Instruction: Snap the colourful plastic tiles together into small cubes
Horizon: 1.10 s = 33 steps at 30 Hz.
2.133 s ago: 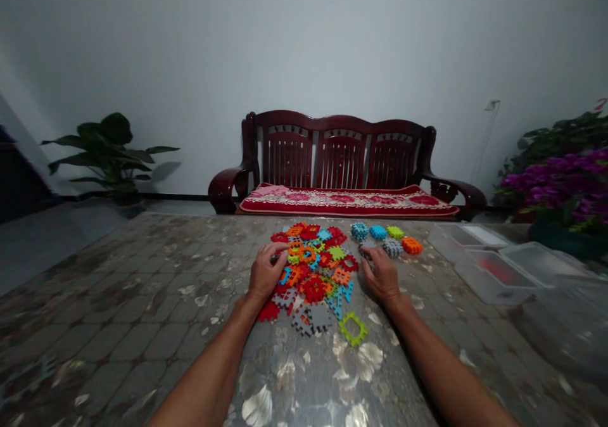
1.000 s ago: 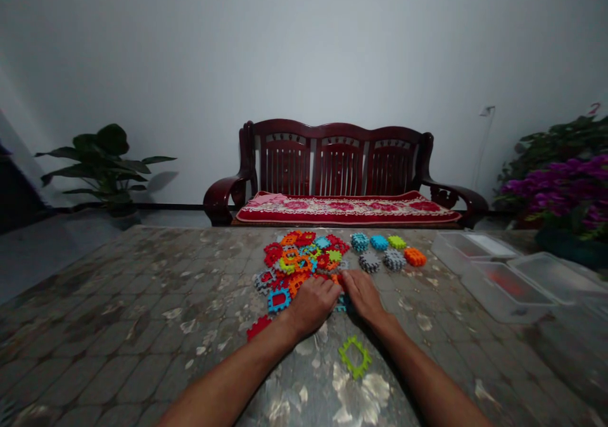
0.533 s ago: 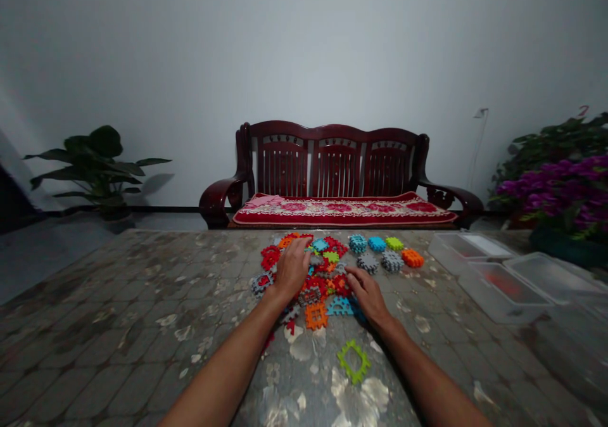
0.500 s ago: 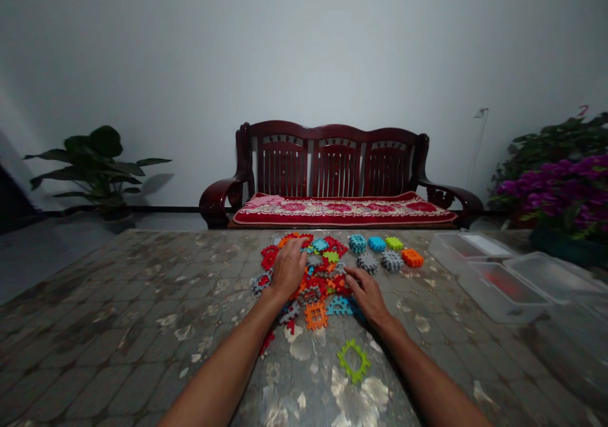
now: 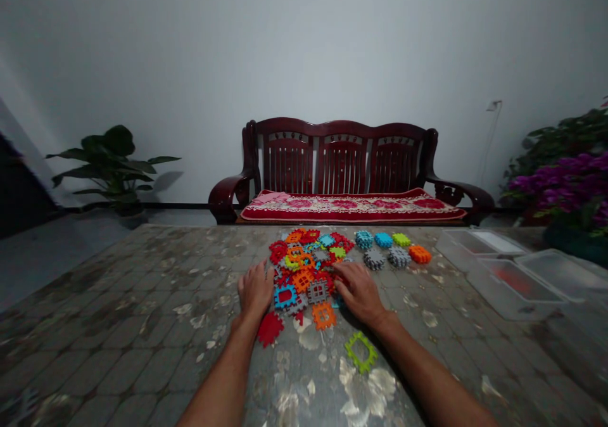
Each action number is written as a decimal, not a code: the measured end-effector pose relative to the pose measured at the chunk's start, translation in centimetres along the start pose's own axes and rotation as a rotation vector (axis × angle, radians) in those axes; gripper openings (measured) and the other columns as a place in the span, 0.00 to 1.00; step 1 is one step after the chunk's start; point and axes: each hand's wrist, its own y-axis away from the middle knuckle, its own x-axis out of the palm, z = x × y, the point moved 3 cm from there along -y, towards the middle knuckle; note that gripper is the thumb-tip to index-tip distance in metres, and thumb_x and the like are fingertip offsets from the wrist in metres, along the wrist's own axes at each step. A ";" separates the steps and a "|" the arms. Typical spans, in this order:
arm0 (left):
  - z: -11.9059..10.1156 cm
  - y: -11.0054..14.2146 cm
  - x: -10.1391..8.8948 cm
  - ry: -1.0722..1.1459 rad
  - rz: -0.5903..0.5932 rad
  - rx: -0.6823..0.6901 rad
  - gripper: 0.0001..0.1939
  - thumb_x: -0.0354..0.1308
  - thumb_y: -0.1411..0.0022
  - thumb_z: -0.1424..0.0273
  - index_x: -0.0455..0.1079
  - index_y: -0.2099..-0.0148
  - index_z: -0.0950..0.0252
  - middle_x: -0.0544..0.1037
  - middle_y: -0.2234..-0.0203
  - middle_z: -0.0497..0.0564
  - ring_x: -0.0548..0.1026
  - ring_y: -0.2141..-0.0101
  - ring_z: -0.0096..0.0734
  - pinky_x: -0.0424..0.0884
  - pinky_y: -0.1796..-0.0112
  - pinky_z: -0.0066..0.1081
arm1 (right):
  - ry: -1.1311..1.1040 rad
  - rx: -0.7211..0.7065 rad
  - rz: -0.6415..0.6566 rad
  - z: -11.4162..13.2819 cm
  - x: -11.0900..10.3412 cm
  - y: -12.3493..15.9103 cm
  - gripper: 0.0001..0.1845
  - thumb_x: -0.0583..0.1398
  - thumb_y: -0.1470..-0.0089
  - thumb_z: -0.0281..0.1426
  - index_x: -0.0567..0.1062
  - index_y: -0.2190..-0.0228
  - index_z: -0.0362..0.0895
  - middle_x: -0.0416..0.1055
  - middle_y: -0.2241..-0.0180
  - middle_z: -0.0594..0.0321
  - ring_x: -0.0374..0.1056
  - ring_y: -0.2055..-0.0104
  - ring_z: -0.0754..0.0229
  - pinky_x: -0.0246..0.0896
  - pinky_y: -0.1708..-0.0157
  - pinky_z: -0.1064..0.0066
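Note:
A heap of coloured interlocking plastic tiles [image 5: 308, 263] lies on the patterned table [image 5: 142, 300]. My left hand [image 5: 255, 291] rests flat at the heap's left edge, fingers stretched out beside a blue and red tile [image 5: 284, 296]. My right hand [image 5: 358, 291] lies on the heap's right side, fingers spread over the tiles. A red tile [image 5: 270, 329] sits just below my left hand, an orange one [image 5: 324, 315] between my hands, and a green frame tile [image 5: 361, 351] lies alone nearer to me. Small stacks of sorted tiles [image 5: 392, 248] stand right of the heap.
Clear plastic boxes [image 5: 503, 275] and lids stand at the table's right. A dark wooden bench [image 5: 344, 167] with a red cushion stands behind the table. A potted plant [image 5: 111, 164] is at the left, purple flowers [image 5: 565, 186] at the right.
My left hand has slid back from the top of the heap to its left edge. My right hand has shifted slightly left onto the tiles. Some tiles have been spread about.

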 end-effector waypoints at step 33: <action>-0.5 -0.1 0.7 -0.027 0.020 0.178 0.22 0.46 0.27 0.67 0.72 0.37 0.60 0.75 0.38 0.58 0.71 0.37 0.43 0.55 0.33 0.50 | -0.145 0.365 -0.254 -8.6 -3.3 2.9 0.24 0.52 0.67 0.26 0.79 0.65 0.48 0.79 0.61 0.58 0.73 0.55 0.49 0.69 0.48 0.55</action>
